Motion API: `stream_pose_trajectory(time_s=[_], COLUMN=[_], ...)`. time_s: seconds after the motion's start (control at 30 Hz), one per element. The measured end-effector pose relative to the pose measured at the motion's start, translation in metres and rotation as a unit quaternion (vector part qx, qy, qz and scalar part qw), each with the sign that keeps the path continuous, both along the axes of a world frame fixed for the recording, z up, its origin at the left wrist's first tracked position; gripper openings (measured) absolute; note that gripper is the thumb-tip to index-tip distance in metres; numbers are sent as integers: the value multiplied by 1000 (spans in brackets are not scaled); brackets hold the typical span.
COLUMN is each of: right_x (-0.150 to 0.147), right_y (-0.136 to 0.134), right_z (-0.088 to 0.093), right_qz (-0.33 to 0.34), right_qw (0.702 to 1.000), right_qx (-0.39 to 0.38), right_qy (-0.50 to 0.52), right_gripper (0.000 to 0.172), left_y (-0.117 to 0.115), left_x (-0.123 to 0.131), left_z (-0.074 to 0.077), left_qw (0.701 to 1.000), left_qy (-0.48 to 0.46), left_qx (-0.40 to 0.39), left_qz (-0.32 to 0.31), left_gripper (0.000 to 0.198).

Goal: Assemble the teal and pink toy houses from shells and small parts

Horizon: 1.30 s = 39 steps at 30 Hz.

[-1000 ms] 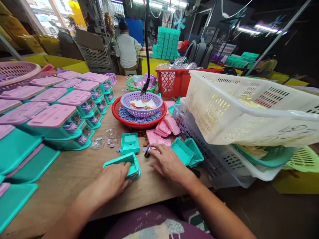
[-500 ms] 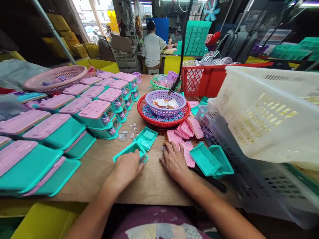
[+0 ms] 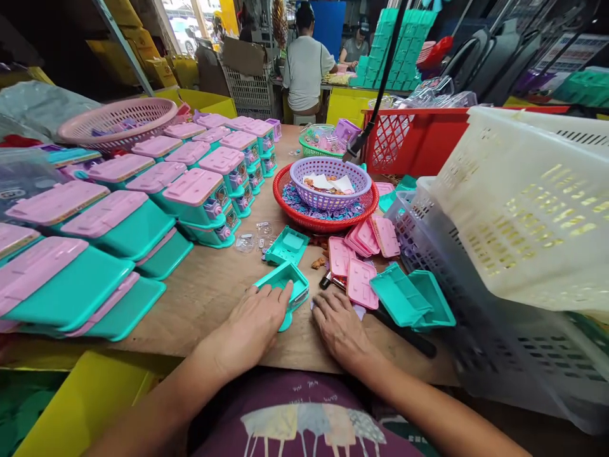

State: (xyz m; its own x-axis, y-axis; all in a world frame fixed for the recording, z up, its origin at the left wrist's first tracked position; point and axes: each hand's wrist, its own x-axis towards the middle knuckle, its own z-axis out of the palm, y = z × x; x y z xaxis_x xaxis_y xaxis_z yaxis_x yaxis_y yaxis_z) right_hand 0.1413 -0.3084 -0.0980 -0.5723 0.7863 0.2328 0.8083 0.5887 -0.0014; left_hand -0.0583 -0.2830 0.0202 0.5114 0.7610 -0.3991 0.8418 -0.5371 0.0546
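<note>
My left hand (image 3: 259, 320) is closed on a teal plastic box (image 3: 294, 278), its fingers over the near wall. The box stands open-topped on the wooden table, a rounded tab at its near end. Just beyond it lies a shallow teal tray (image 3: 287, 246). To the right, my right hand (image 3: 340, 324) rests low on the table, fingers stretched forward over a pale purple sheet (image 3: 359, 311) that shows partly beneath it. Past its fingertips are a black-capped pen-like stick (image 3: 326, 280), a small brown figure (image 3: 318, 262) and pink lids (image 3: 361, 282).
Stacked teal boxes with pink lids (image 3: 193, 187) fill the left side. A purple basket (image 3: 330, 200) sits in a red basket (image 3: 285, 209) ahead. Teal trays (image 3: 402, 295) and a large white crate (image 3: 537, 209) stand at right. Clear plastic pieces (image 3: 245, 242) lie left of centre. People sit farther back.
My left hand has moved right with the teal box, which is now turned and closer to my right hand. My right hand has drawn back from the pink lids, uncovering the brown figure and pen-like stick.
</note>
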Motion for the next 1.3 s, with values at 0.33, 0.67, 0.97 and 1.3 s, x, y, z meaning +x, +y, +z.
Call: stream_pose_trajectory(time_s=[0.33,0.67,0.97,1.3], right_x=[38,22,-12,6], right_y=[-54,-30,17,20], right_z=[3,43,27,38], right_qz=[119,-11,-26,57], right_qw=[980,876,878,916], right_qx=[-127,-103,-44,-33], right_qy=[100,470,477,396], right_gripper=[29,5,13,19], left_y=[21,23,21,21], left_x=[-14,-7,1,1], left_z=[-24,-43,-42,-44], left_qw=[987,929,955,956], left_qy=[-151,-343,-279,-278], left_qx=[-6,-72,-18,-11], left_qz=[51,123,96,90], left_gripper=[75,89,89,88])
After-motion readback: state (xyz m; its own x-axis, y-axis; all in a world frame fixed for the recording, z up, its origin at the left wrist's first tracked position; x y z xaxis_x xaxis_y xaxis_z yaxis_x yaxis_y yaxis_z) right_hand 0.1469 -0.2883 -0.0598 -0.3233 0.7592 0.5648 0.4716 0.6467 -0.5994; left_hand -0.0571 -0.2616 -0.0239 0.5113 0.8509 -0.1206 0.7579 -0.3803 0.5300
